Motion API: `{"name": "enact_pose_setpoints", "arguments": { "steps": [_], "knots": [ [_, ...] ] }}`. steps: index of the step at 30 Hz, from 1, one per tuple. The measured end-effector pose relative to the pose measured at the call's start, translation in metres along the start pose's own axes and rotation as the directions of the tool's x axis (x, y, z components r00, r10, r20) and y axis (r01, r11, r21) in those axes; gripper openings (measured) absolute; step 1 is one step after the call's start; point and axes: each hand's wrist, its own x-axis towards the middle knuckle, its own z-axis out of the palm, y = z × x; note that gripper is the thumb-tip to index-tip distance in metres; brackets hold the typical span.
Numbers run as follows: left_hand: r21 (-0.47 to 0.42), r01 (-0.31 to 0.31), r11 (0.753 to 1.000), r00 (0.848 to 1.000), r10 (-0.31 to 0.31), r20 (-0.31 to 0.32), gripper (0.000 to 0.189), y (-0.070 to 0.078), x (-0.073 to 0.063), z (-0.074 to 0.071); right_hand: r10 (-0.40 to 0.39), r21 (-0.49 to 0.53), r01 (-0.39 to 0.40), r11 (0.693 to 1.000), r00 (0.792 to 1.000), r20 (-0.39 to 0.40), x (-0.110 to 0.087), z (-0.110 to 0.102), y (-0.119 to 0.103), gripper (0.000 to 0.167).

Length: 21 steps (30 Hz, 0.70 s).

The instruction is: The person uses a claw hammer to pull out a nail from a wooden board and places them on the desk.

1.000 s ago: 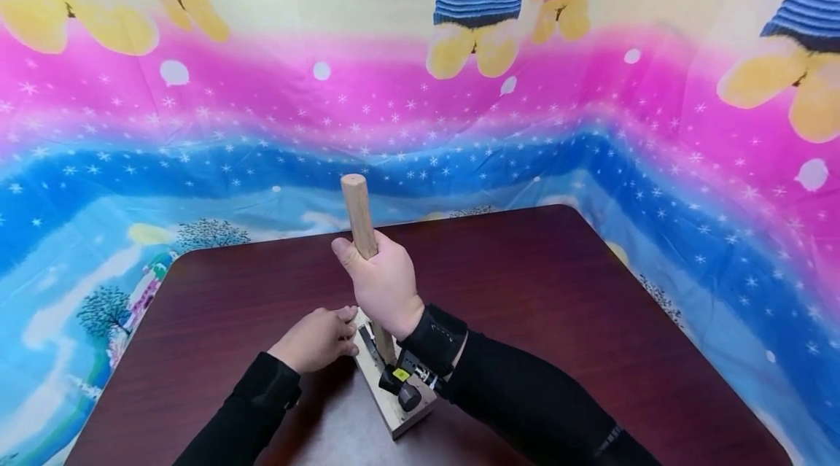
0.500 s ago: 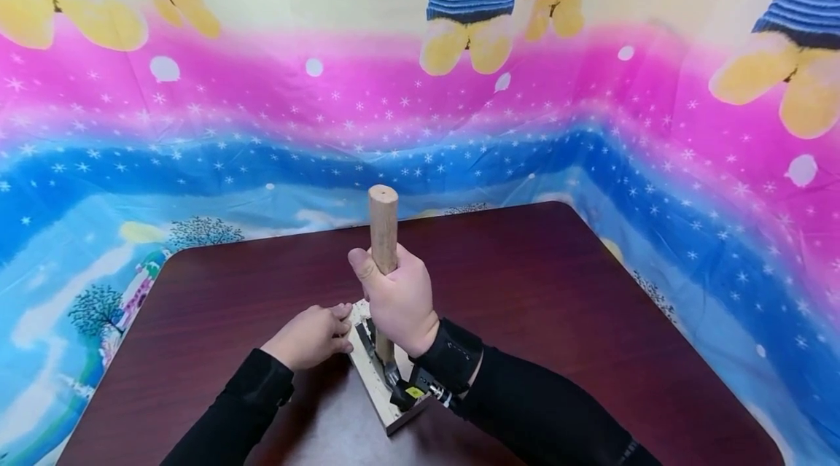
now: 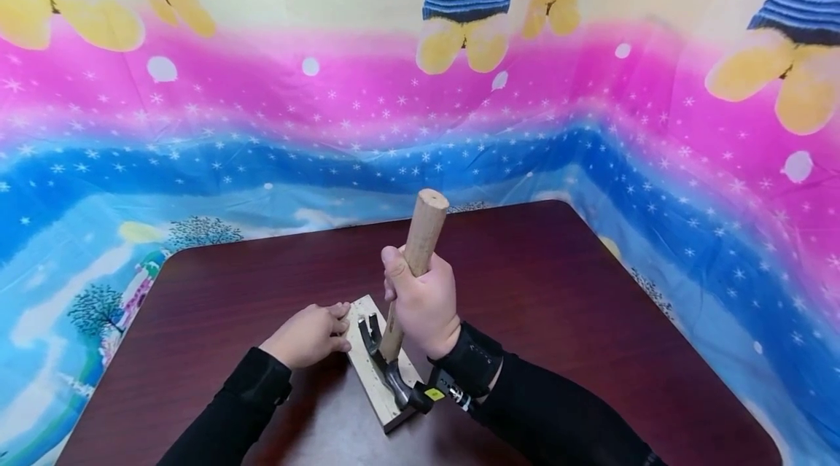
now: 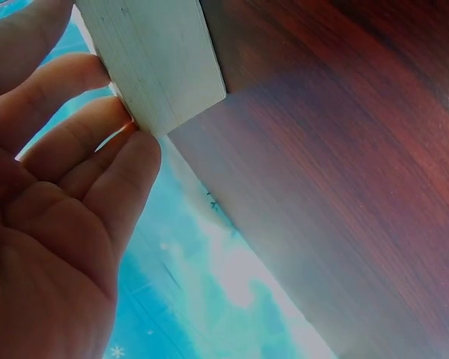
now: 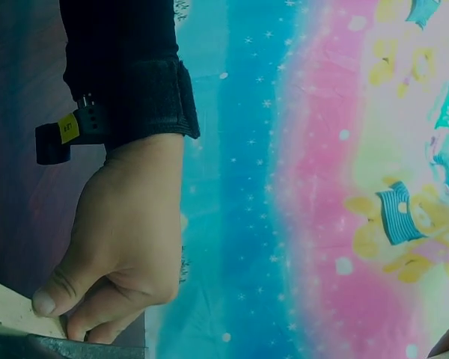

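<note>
A hammer with a pale wooden handle (image 3: 426, 233) stands with its dark metal head (image 3: 390, 378) over a narrow wooden board (image 3: 377, 397) on the table. My right hand (image 3: 426, 298) grips the handle, which leans to the right. The claw (image 3: 369, 331) points away from me, near small shiny spots too small to tell. My left hand (image 3: 308, 335) holds the board at its left edge near the far end. In the left wrist view its bent fingers (image 4: 75, 142) touch the board's edge (image 4: 153, 67). The right wrist view shows that same left hand (image 5: 127, 224) beside the hammer claw (image 5: 82, 348).
A dark red-brown table (image 3: 558, 291) with rounded corners lies under the board. Behind and around it hangs a printed cloth (image 3: 367, 109) with bears and snowflakes. Black wrist straps (image 3: 469, 360) with small camera units sit on both wrists.
The right hand has moved to the right, and the handle has swung from leaning left to leaning right. More of the hammer head shows. The left hand stays at the board.
</note>
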Motion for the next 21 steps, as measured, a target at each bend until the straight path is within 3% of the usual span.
{"name": "enact_pose_setpoints", "arguments": {
  "steps": [10, 21],
  "knots": [
    [0.004, 0.008, 1.000, 1.000, -0.008, 0.015, 0.038, 0.001, -0.001, -0.002, 0.071, 0.146, -0.068, 0.987, 0.997, -0.015, 0.002, -0.007, 0.002, 0.034],
    [-0.005, 0.004, 1.000, 1.000, -0.004, 0.018, 0.030, 0.005, -0.003, -0.005, 0.015, 0.237, -0.011, 0.972, 1.000, -0.017, -0.007, -0.013, -0.006, 0.029]
  ]
}}
